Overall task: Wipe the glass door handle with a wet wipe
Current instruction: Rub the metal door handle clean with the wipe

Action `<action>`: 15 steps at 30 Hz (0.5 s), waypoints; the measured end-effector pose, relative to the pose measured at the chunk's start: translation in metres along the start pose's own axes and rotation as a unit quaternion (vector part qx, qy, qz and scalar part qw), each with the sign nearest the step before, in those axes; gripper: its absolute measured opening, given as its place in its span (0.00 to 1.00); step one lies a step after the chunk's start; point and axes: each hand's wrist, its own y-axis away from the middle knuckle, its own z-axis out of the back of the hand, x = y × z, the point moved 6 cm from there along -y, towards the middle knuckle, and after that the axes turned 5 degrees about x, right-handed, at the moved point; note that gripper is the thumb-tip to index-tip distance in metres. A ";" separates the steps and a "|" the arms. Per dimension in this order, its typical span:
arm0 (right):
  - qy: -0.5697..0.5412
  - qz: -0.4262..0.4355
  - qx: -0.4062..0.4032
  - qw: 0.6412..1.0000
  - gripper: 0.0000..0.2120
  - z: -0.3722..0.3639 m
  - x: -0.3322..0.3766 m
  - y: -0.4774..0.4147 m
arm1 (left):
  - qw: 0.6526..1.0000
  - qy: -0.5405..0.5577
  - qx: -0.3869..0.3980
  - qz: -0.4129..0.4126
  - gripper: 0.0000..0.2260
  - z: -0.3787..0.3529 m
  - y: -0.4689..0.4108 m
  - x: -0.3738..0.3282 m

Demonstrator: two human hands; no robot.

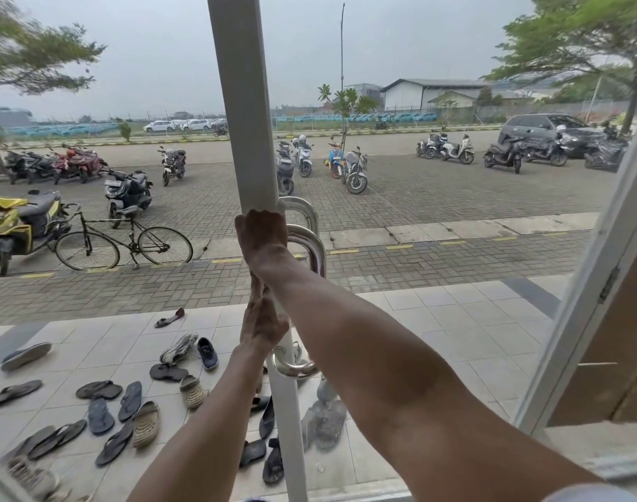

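The chrome door handle shows as two curved bends at the top (304,226) and a curved end lower down (295,369), mounted on the white upright door frame (244,103) of the glass door. My right hand (262,240) is curled around the frame's edge, level with the handle's top bend. My left hand (262,326) lies lower against the same edge, fingers stretched upward and touching my right wrist. The handle's middle stretch is hidden behind my hands and right forearm. No wet wipe is visible; anything under my palms is hidden.
An open white window or door leaf (599,284) slants in at the right. Outside on the tiled porch lie several sandals and shoes (128,403). Beyond are a bicycle (125,244), parked motorbikes (353,168) and a dark car (549,134) on paving.
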 end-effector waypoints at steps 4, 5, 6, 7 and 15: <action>0.004 0.031 -0.030 0.999 0.13 0.006 -0.015 0.018 | 0.997 -0.064 -0.014 -0.033 0.40 -0.002 -0.006 0.001; 0.007 0.038 -0.042 0.998 0.13 0.006 -0.020 0.024 | 0.997 -0.065 -0.015 -0.034 0.41 -0.003 -0.005 0.001; 0.009 0.045 -0.056 0.997 0.13 0.006 -0.027 0.030 | 0.997 -0.066 -0.015 -0.033 0.41 -0.003 -0.003 -0.001; 0.009 0.052 -0.073 0.996 0.13 0.005 -0.034 0.036 | 0.997 -0.069 -0.013 -0.028 0.41 -0.003 -0.002 -0.001; -0.096 -0.076 -0.139 0.983 0.07 -0.029 -0.094 0.067 | 0.997 -0.074 -0.028 -0.018 0.37 -0.002 0.001 -0.004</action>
